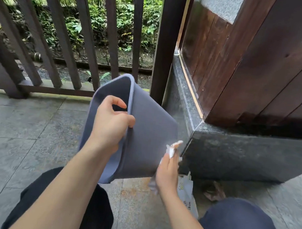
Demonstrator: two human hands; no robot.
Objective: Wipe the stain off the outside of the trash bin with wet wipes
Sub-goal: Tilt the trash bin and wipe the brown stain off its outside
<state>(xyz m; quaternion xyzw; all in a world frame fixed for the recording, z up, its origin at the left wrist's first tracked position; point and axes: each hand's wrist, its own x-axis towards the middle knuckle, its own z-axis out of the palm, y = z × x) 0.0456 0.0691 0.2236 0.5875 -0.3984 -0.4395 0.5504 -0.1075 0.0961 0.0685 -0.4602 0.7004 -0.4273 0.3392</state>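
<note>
A grey-blue plastic trash bin (150, 133) is tipped on its side above the stone floor, its open mouth facing left. My left hand (111, 123) grips the bin's rim, fingers curled over the edge into the opening. My right hand (167, 169) holds a crumpled white wet wipe (172, 149) against the lower right part of the bin's outer wall. The wipe looks soiled brown at its upper tip. No stain shows on the visible wall of the bin.
A white wet-wipe pack (187, 192) lies on the floor under my right wrist. A brownish crumpled scrap (214, 191) lies beside it. A granite ledge (235, 153) and wooden wall stand at right, a dark wooden railing (80, 38) behind. My knees frame the bottom.
</note>
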